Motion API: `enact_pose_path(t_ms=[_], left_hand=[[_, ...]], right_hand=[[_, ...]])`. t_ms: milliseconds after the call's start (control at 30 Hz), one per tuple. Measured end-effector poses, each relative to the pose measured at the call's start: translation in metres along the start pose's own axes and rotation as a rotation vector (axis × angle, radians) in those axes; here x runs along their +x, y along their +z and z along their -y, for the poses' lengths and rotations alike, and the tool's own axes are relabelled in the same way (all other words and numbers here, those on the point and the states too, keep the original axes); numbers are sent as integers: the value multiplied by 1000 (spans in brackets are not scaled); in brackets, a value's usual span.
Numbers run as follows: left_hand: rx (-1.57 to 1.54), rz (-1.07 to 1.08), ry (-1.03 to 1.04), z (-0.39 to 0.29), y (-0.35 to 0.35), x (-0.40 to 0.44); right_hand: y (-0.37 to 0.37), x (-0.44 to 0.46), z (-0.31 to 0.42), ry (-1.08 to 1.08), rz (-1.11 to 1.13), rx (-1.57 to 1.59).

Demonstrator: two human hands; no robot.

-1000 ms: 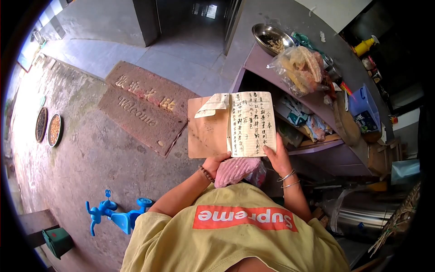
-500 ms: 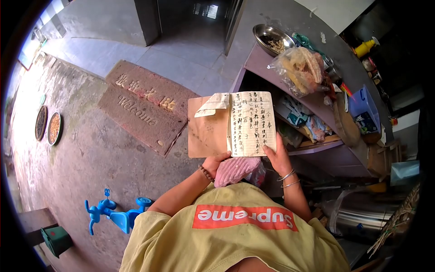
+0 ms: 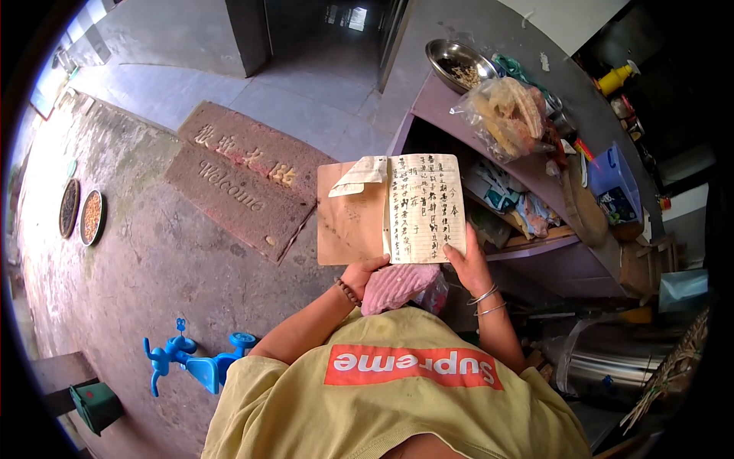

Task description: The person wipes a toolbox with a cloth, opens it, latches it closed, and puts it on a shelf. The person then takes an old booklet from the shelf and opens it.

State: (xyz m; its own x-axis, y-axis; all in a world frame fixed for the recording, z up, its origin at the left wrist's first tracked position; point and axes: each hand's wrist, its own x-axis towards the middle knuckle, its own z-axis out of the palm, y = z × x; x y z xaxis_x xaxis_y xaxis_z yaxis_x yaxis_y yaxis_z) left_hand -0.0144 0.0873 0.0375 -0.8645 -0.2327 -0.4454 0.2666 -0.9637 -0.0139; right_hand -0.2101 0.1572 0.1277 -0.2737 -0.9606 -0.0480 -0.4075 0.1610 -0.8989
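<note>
An old notebook (image 3: 352, 229) lies open in front of me, its brown cover side on the left with a folded-down paper corner (image 3: 358, 176). On the right is a lined page (image 3: 428, 210) covered in handwritten dark characters. My left hand (image 3: 365, 275), with a beaded bracelet at the wrist, grips the lower edge near the spine. My right hand (image 3: 469, 264), with bangles at the wrist, holds the lower right edge, thumb on the page. Below the notebook, a pink ribbed fabric item (image 3: 397, 288) shows between my hands.
A welcome mat (image 3: 237, 180) lies ahead left. To the right stands a purple cabinet (image 3: 550, 271) with a metal bowl (image 3: 459, 65), a plastic bag (image 3: 505, 118) and a blue basket (image 3: 614, 183). A blue tricycle (image 3: 202, 371) and round trays (image 3: 92, 217) are on the left floor.
</note>
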Motion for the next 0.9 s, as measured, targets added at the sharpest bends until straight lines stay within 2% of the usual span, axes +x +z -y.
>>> enact_pose_path(t_ms=[900], left_hand=[[-25,-10,-12,1,-2,0]], right_hand=[[1,-2,-4,-46,-48,-79]])
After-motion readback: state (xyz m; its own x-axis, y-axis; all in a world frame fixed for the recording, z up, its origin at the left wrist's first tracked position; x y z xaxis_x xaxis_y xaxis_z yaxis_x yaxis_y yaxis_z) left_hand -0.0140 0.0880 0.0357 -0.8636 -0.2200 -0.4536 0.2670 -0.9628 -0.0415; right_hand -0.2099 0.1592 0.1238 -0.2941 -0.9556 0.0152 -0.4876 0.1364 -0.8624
